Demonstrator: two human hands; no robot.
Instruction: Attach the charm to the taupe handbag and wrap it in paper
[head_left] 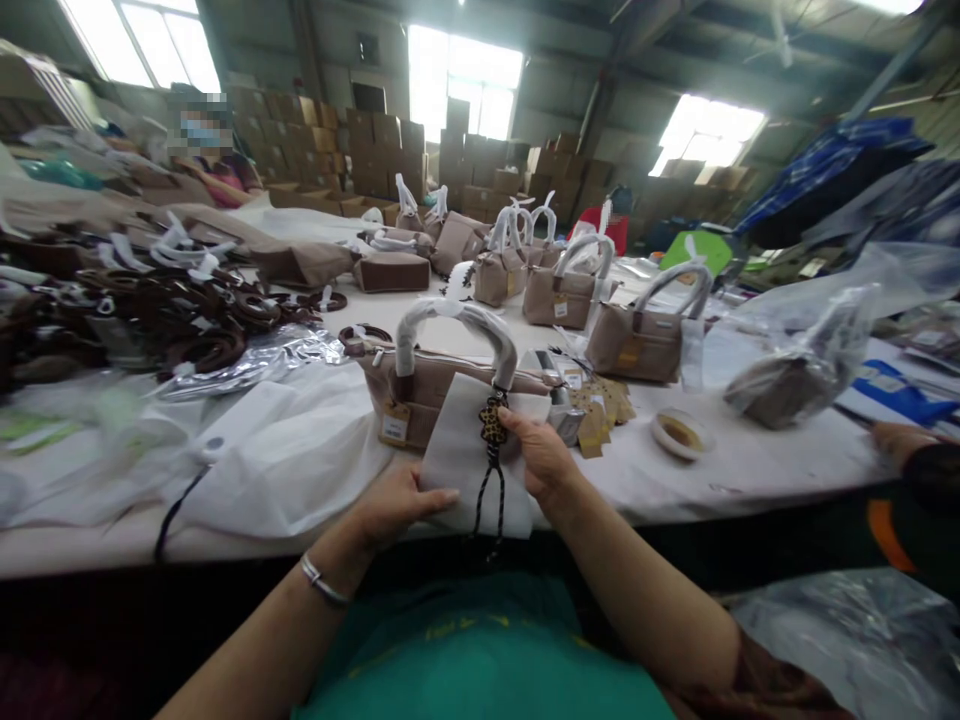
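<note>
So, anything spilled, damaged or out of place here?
Nothing looks spilled or damaged. The untidiest spots are the brown straps, heaped in a jumble at picture left, and the paper tags, loosely overlapping right of the nearest handbag.

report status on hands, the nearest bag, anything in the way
Right hand touching leopard-print charm, left hand at white sheet. Handbag upright, handles wrapped. White sheet covers part of its front.
</note>
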